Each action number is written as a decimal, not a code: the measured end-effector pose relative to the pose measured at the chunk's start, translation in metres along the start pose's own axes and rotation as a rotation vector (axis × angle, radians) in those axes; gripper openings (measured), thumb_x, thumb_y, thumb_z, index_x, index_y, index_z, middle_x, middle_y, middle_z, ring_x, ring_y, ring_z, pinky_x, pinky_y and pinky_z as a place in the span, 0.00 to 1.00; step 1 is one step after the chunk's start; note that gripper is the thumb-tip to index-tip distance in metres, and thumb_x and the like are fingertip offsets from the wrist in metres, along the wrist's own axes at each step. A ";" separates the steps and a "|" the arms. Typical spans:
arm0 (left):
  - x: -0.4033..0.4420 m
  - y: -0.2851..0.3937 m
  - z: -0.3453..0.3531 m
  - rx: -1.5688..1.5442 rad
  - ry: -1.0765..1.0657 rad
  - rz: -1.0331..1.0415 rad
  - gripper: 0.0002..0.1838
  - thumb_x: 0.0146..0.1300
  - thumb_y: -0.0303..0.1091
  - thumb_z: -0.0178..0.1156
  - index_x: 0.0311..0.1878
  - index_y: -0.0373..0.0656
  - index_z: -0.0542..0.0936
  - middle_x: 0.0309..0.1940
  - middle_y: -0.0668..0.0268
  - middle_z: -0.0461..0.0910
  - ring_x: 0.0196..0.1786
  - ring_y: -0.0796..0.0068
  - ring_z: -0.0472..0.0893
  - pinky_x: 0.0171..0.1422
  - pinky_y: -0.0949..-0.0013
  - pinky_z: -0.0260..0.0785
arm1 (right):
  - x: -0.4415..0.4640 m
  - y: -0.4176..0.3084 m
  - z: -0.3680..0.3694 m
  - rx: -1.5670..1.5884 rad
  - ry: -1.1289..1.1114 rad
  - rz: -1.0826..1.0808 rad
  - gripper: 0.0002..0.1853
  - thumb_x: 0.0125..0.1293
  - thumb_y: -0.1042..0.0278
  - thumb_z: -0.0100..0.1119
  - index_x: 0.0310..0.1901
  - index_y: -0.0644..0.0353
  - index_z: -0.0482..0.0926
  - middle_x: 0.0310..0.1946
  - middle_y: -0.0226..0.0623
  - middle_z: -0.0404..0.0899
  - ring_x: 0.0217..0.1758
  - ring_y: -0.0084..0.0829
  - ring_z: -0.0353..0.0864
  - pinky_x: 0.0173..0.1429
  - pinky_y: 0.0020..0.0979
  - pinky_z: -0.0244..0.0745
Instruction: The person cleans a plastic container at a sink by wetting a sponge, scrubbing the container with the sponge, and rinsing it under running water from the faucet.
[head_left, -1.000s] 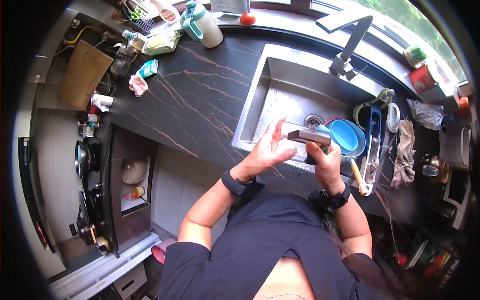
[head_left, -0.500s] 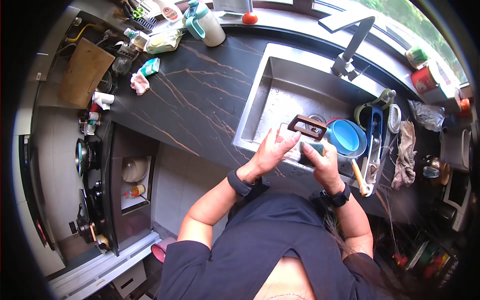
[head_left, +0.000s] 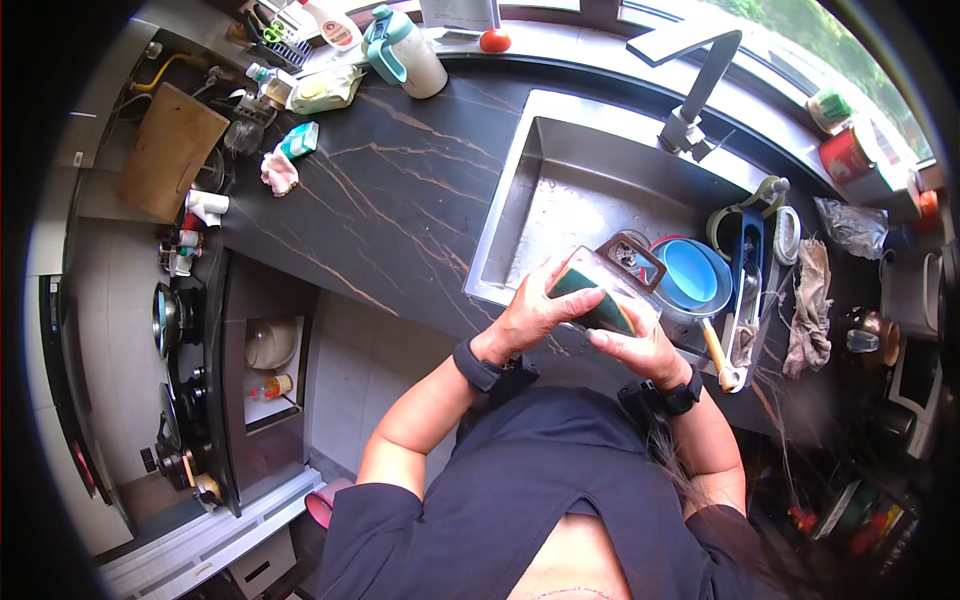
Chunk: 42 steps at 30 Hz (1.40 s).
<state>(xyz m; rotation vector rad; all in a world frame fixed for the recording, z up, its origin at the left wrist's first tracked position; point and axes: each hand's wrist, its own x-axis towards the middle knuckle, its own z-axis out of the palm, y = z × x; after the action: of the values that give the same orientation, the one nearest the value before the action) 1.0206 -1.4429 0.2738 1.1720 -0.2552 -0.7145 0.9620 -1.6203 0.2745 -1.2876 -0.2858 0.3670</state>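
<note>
Over the sink's front edge, my two hands are closed around a clear container with a brown loop handle (head_left: 632, 262) and a green sponge (head_left: 605, 316). My left hand (head_left: 535, 315) has its thumb across the sponge, which lies against the container's near side. Around the container's right side is my right hand (head_left: 645, 350), its thumb near the sponge's lower end. The fingers behind the container are partly hidden. Just right of the handle, blue bowls (head_left: 690, 275) rest in the sink (head_left: 505, 215).
A faucet (head_left: 685, 125) rises behind the sink. A yellowish handle (head_left: 718, 352) sticks out over its front edge. Right of it lies a crumpled cloth (head_left: 810, 305). A jug (head_left: 408, 60) and a tissue pack (head_left: 298, 140) stand on the dark counter (head_left: 390, 200).
The container has turned and dropped slightly, its handle tilting down to the right. The sponge has shifted left under my left thumb and shows more of its green face.
</note>
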 end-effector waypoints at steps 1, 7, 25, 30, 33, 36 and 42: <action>0.000 0.002 0.001 0.002 -0.001 0.000 0.28 0.60 0.41 0.64 0.58 0.36 0.67 0.47 0.64 0.76 0.49 0.77 0.75 0.53 0.73 0.69 | 0.004 -0.005 0.004 0.035 0.050 -0.024 0.27 0.61 0.68 0.62 0.60 0.66 0.68 0.56 0.35 0.72 0.59 0.25 0.68 0.63 0.29 0.63; -0.001 -0.001 -0.002 0.161 0.162 -0.042 0.26 0.61 0.40 0.63 0.57 0.38 0.68 0.45 0.65 0.76 0.46 0.80 0.74 0.45 0.78 0.67 | 0.006 0.008 0.011 0.013 0.466 -0.080 0.12 0.63 0.67 0.61 0.43 0.66 0.78 0.32 0.27 0.78 0.33 0.14 0.72 0.37 0.19 0.67; 0.004 -0.004 0.009 -0.382 0.074 0.052 0.34 0.59 0.40 0.65 0.63 0.35 0.62 0.55 0.55 0.71 0.58 0.64 0.73 0.63 0.64 0.66 | 0.015 0.000 0.029 -0.091 0.351 -0.115 0.17 0.60 0.74 0.61 0.51 0.67 0.75 0.42 0.33 0.79 0.47 0.22 0.76 0.53 0.24 0.69; 0.011 -0.026 0.003 -0.544 0.102 0.117 0.40 0.57 0.39 0.67 0.66 0.37 0.55 0.59 0.53 0.66 0.64 0.61 0.67 0.66 0.60 0.63 | 0.016 -0.003 0.030 -0.247 0.560 -0.209 0.08 0.59 0.70 0.65 0.36 0.66 0.80 0.30 0.26 0.78 0.31 0.18 0.74 0.37 0.21 0.68; 0.011 -0.031 0.000 -0.698 0.067 0.112 0.40 0.58 0.30 0.66 0.67 0.43 0.51 0.60 0.53 0.65 0.65 0.62 0.65 0.67 0.57 0.61 | 0.017 0.013 0.017 0.017 0.586 -0.101 0.09 0.58 0.71 0.66 0.39 0.65 0.81 0.31 0.27 0.80 0.36 0.18 0.77 0.42 0.22 0.72; 0.011 -0.017 0.008 -0.614 0.027 0.180 0.37 0.59 0.27 0.63 0.66 0.44 0.51 0.55 0.60 0.70 0.58 0.67 0.72 0.63 0.63 0.65 | 0.024 0.010 0.019 0.221 0.475 -0.080 0.15 0.59 0.71 0.65 0.47 0.66 0.78 0.42 0.30 0.78 0.45 0.22 0.75 0.52 0.25 0.69; 0.007 -0.019 0.003 -0.537 0.059 0.060 0.32 0.60 0.31 0.63 0.64 0.42 0.58 0.50 0.62 0.73 0.53 0.70 0.75 0.58 0.66 0.70 | 0.025 0.009 0.003 -0.077 0.151 -0.047 0.24 0.59 0.72 0.63 0.57 0.69 0.71 0.50 0.34 0.75 0.52 0.23 0.73 0.57 0.26 0.68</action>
<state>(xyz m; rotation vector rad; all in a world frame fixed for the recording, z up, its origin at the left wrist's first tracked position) 1.0171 -1.4533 0.2568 0.6690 -0.0407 -0.6418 0.9827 -1.6047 0.2662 -1.3740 -0.2033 0.2194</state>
